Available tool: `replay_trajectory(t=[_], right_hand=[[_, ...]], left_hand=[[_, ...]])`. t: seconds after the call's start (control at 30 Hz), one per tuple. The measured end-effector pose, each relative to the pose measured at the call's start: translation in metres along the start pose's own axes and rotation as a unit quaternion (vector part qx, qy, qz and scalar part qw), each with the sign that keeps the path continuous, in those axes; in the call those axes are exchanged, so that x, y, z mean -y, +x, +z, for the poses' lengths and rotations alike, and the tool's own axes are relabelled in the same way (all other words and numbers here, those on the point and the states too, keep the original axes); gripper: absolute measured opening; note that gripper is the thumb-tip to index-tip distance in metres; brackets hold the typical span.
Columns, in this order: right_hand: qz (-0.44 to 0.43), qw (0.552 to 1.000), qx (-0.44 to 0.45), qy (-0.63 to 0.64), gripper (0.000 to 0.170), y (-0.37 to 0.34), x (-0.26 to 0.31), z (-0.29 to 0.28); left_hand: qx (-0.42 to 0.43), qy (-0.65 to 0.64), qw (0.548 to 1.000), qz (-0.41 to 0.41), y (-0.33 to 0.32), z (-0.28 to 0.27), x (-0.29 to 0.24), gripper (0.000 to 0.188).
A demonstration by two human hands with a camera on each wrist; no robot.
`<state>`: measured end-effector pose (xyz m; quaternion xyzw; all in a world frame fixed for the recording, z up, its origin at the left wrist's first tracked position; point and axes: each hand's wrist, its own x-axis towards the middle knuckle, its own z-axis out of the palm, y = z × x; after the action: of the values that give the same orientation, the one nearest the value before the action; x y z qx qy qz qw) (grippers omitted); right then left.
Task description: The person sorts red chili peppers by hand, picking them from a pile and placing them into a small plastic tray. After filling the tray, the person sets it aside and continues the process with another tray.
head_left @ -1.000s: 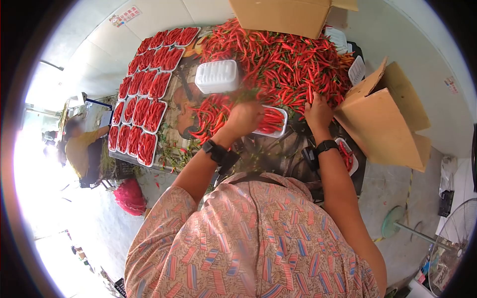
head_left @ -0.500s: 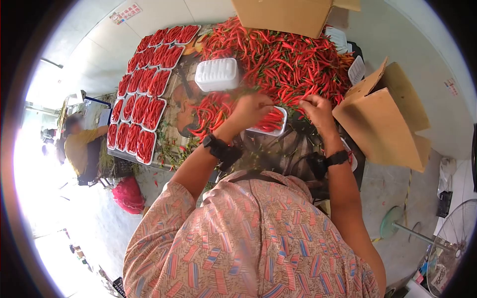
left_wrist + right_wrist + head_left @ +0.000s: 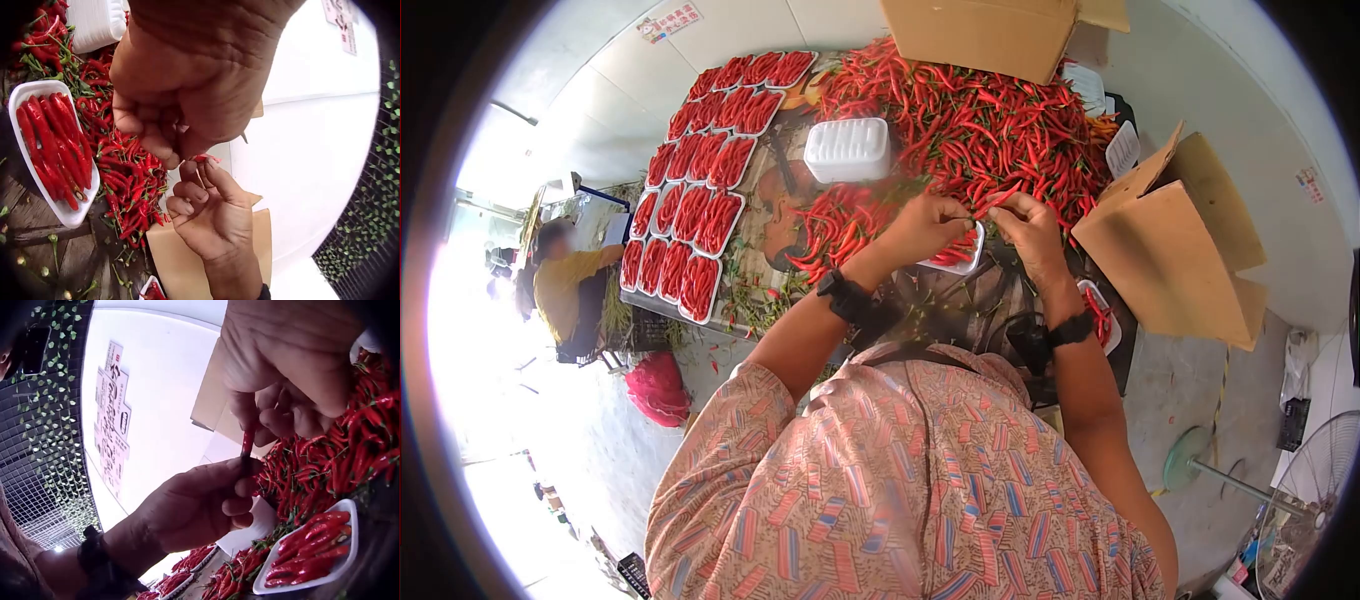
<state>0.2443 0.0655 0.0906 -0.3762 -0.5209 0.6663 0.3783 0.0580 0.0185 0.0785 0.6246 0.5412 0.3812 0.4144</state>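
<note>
Both hands meet over the front of the table with a red chili pepper (image 3: 248, 442) between them. My right hand (image 3: 1037, 240) pinches its body between thumb and fingers. At the other end, my left hand (image 3: 922, 232) grips the chili's tip with curled fingers, which cover that end. Just below the hands lies a white foam tray (image 3: 354, 531) partly filled with red chilies laid lengthwise; in the head view the left hand overlaps it. A smaller heap of chilies (image 3: 830, 235) lies left of the tray, and a large pile (image 3: 1000, 130) spreads behind the hands.
Rows of chili-filled trays (image 3: 697, 285) cover the table's left side. A stack of white trays (image 3: 847, 152) stands mid-table. One cardboard box (image 3: 1155, 250) leans at the right, another (image 3: 980, 35) sits behind the pile. A person in yellow (image 3: 565, 290) is at far left.
My right hand lifted away from the big pile and came left with a chili. The left hand moved slightly right, and the two hands now meet at the chili.
</note>
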Motion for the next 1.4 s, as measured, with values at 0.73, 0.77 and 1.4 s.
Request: replay_trajectory(t=[0.73,0.77,1.4], right_hand=[[-0.083,0.964,0.103,-0.231,0.020,0.010,-0.024,0.021],[-0.068,0.967,0.111,-0.220,0.021,0.011,-0.022,0.024],[-0.163,0.799,0.053,-0.577,0.012,0.015,-0.073,0.007]], left_hand=[[-0.005,0.061,0.998,-0.017,-0.027,-0.024,-0.018,0.017],[-0.004,0.061,0.998,-0.017,-0.026,-0.025,-0.012,0.017],[-0.030,0.356,0.932,0.059,-0.028,-0.030,0.059,0.011]])
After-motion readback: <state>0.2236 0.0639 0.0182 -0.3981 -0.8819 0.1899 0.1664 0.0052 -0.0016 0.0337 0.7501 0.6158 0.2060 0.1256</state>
